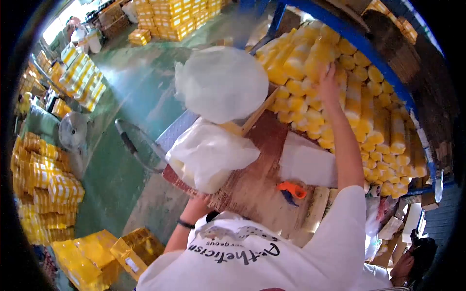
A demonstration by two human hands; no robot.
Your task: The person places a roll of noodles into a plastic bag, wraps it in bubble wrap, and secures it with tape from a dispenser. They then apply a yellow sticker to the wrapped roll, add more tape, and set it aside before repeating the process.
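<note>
My right hand [328,80] reaches up onto a big pile of yellow and white rolls [357,102]; its fingers are on one roll near the top, and their grip is partly blurred. At the near left edge of the wooden table [252,186], my left hand [198,204] is low beside a white plastic bag [208,153], its fingers mostly hidden. Behind that bag stands a large, round, white plastic-wrapped bundle [221,83]. An orange tape dispenser [292,189] lies on the table, near a white sheet [308,160].
Yellow-taped cartons [85,254] sit on the floor at the lower left, with more stacked at left and far back. A fan [73,130] stands at left. A curved metal handle [133,145] is beside the table. Another person [412,262] is at lower right.
</note>
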